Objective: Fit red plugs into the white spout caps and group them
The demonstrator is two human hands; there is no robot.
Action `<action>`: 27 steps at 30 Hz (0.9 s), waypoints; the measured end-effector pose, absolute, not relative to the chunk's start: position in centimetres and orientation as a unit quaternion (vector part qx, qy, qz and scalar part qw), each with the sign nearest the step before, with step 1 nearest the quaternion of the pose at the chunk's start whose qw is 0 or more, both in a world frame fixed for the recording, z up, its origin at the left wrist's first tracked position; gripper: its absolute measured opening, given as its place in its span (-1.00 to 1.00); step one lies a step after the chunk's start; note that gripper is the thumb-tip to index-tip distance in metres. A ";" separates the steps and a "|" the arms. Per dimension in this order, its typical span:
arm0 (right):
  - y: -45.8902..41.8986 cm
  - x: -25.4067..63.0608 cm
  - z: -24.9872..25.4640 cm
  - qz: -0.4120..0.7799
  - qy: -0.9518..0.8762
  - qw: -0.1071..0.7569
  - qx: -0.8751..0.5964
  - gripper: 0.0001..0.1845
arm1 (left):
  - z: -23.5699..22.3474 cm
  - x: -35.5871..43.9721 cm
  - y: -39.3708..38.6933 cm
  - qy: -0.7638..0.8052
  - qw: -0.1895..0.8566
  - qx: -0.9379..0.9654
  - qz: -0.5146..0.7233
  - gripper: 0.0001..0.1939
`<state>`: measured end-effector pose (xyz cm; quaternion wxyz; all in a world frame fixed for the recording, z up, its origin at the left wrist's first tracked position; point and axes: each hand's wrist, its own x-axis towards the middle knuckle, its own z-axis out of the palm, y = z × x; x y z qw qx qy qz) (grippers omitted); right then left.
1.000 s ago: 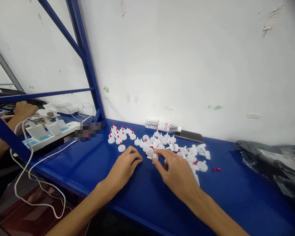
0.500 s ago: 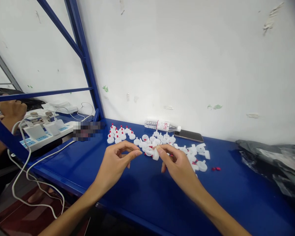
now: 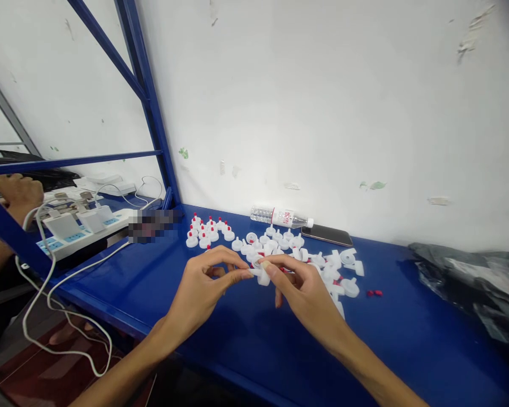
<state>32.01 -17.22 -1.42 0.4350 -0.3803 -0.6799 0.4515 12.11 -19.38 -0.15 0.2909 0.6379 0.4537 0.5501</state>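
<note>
Between the thumb and forefinger of my right hand [image 3: 303, 280] is a white plastic nozzle cap [image 3: 263, 277], its spout pointing left. My left hand [image 3: 214, 277] is closed in a pinch at the spout's tip; whatever its fingertips hold is hidden. Behind both hands lies a loose pile of white nozzle caps [image 3: 283, 243], some on their sides, with red bits among them. Farther left, a group of white nozzle caps with red tips [image 3: 212, 234] stands upright. Small red tips [image 3: 374, 293] lie right of the pile.
A clear bottle [image 3: 285, 217] lies near the wall, beside a dark phone [image 3: 326, 235]. Grey plastic bags [image 3: 462, 277] occupy the table's right end. Left are a blue frame post [image 3: 155, 121], a power strip [image 3: 74, 237] with white cables, and another person's hand [image 3: 19, 192].
My left hand's pinched fingertips have come to the spout of the cap in my right hand; a gap lay between them before. Both hands are slightly lower.
</note>
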 end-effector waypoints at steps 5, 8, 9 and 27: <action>-17.2 32.1 -1.3 0.482 -0.673 0.431 -0.358 -0.62 | -0.3 12.5 -19.5 0.435 0.326 0.618 0.568 -0.90; -17.1 32.1 -1.4 0.523 -0.662 0.413 -0.343 -0.62 | -0.4 12.7 -19.7 0.445 0.329 0.597 0.580 -0.88; -17.0 32.0 -1.5 0.536 -0.658 0.407 -0.338 -0.61 | -0.5 12.7 -19.7 0.448 0.329 0.589 0.587 -0.87; -17.2 31.8 -2.1 0.626 -0.623 0.357 -0.305 -0.51 | -0.8 12.4 -20.0 0.490 0.181 0.647 0.555 -0.81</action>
